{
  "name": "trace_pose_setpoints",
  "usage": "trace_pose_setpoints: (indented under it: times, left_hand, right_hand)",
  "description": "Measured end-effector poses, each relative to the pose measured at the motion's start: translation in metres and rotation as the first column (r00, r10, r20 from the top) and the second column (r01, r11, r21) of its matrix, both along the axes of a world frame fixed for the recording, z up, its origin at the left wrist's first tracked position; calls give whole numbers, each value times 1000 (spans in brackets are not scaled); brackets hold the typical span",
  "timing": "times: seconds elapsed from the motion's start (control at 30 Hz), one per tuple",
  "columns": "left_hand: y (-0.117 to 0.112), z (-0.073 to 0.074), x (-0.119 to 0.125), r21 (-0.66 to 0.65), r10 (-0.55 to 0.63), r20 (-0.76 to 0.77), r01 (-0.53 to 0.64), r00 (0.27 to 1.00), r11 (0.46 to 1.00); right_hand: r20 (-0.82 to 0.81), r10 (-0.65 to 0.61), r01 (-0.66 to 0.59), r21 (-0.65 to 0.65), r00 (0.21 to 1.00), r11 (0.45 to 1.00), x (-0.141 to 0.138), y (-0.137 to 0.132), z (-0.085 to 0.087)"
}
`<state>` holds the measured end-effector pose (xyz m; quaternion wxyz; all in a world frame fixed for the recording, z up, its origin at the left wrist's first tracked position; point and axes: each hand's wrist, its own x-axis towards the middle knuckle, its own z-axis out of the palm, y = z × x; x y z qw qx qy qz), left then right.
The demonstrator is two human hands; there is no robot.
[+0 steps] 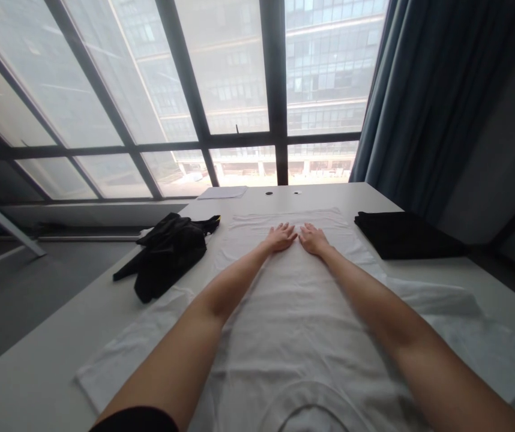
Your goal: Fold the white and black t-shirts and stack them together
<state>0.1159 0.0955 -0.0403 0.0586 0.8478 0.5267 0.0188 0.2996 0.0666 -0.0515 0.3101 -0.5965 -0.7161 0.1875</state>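
Note:
A white T-shirt (293, 312) lies spread on the table, its round collar nearest me and its hem toward the window. One sleeve stretches out to each side, partly under my forearms. My left hand (281, 237) rests palm down on the cloth near the hem, fingers spread. Close beside it, my right hand (313, 239) also lies flat on the shirt with its fingers extended. The two hands are slightly apart, and neither grasps the fabric. Soft wrinkles run across the shirt's body and near the hem.
The white table (32, 360) carries a crumpled black garment (171, 249) on the left and a folded black cloth (408, 234) on the right. Some white paper (222, 192) lies at the far edge. Beyond are large windows (234, 66) and a blue curtain (401, 108).

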Motion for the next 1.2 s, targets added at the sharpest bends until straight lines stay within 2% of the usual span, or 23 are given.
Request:
trace_pose_setpoints:
  times: [0.07,0.13,0.27,0.33,0.4,0.47,0.57,0.63,0.73,0.87,1.0,1.2]
  left_hand:
    - [9,1,-4,-9,45,2,-45,999,999]
    - [17,8,-36,-15,165,-13,-166,986,986]
    - [26,26,-127,1,462,-49,-463,885,887]
    - [25,30,-148,10,517,-60,-517,854,856]
    - [23,27,-143,23,497,-57,-496,866,868]
    - [21,18,-117,29,418,-46,-417,907,908]
    - [18,3,-71,6,280,-21,-280,960,960]
    - [18,-3,-57,11,265,6,-265,964,964]
    - [24,-2,-69,17,371,31,-371,928,928]
    - [40,5,-111,-3,528,3,-528,849,849]
    - [50,7,-133,-11,549,-13,-549,836,836]
    - [65,5,-135,-10,520,-12,-520,854,854]
  right_hand:
    - [249,24,-4,-81,968,997,5,5,-2]
    - [428,10,55,-140,904,989,25,11,-3]
    - [483,-100,185,-131,870,974,74,24,-3]
    - [485,-153,237,-116,861,965,83,27,-2]
    - [481,-200,279,-97,854,955,75,26,0]
    - [466,-191,252,-72,864,965,51,21,3]
    - [437,-38,70,-56,899,996,9,11,5]
    - [435,35,5,-90,900,996,-10,5,5]
    - [437,44,17,-136,898,991,-16,1,4]
    - [446,21,32,-111,895,993,-9,1,2]
    - [448,9,38,-97,894,995,-9,-1,1]
    - [440,-1,50,-101,898,994,-10,8,-1]
